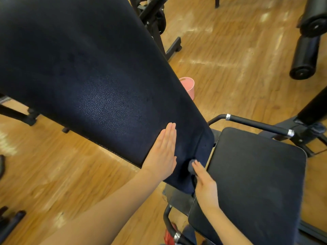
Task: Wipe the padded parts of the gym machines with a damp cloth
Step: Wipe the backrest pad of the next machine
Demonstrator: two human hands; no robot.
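A: Quick one. Where are we on the wipe?

B: We see the back pad [92, 82] with a mottled sheen across its middle, so we judge that part is damp already. The lower end, by the hinge, is in hand now.

A: Hands?

B: Left hand [163, 152] is flat, fingers straight and together, pressed on the back pad near its lower edge. Right hand [206, 184] pinches a small dark cloth [192, 167] against the pad's bottom corner, just beside the gap to the seat pad [256, 183].

A: What's left?

B: We'd say the seat pad; it looks dull and dry. Also the roller pads [307, 52] top right, well apart from us. A pink bucket [188, 86] stands on the floor behind the back pad.

A: Any brands or labels?

B: We can read none. No writing shows on pads or frame.
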